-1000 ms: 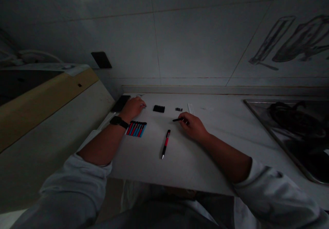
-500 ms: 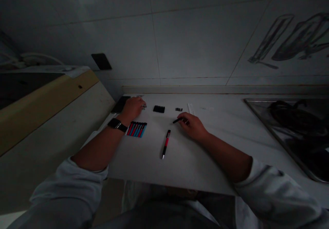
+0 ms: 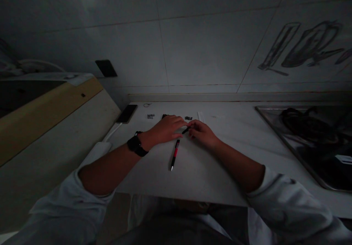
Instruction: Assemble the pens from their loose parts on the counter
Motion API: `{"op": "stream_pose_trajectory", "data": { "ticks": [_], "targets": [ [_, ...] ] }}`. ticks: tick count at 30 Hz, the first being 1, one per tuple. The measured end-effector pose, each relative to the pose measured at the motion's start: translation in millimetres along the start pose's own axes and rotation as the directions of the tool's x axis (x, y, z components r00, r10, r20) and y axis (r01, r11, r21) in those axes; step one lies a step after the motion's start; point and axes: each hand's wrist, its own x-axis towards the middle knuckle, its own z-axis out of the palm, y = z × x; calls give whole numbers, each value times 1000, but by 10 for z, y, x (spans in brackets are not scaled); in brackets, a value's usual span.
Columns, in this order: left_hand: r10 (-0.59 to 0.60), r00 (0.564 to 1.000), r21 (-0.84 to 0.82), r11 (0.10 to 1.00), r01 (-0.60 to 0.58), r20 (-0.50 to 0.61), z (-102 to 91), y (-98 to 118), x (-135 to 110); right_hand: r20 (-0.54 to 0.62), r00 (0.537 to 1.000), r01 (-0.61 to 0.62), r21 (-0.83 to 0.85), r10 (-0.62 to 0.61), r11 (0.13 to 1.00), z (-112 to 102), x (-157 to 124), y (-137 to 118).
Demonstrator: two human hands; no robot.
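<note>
In the head view, your left hand [image 3: 169, 128] has come from the metal tips [image 3: 150, 116] to the black piece [image 3: 185, 131] pinched in your right hand [image 3: 202, 132], its own grip unclear, above the pen [image 3: 175, 154] on the counter [image 3: 198, 180], partly hiding the black row [image 3: 165, 116].

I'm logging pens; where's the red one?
In the head view, the red pen lies on the counter, left of the right hand and just below the left hand.
</note>
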Motion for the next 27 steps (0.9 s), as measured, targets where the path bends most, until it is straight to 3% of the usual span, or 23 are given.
{"op": "stream_pose_trajectory", "data": {
  "ticks": [9,14,17,21,27],
  "targets": [
    [-22,999,-74,997,20,-26,32,37,72,2,1000,-7,58,7,998,6,-8,-30],
    [-28,999,-177,984,24,-23,122,-56,66,-15,1000,-24,36,24,999,15,-15,28],
    [-78,996,-181,981,69,-42,155,-241,66,-62,998,-27,-43,25,999,2,-17,71],
    [-231,968,-71,972,225,-100,178,-620,99,-91,996,8,-141,-21,990,-31,-26,81],
    [-298,955,-27,954,298,15,335,-1043,176,-42,994,86,-270,-101,959,-26,-51,31]
  ]
}}
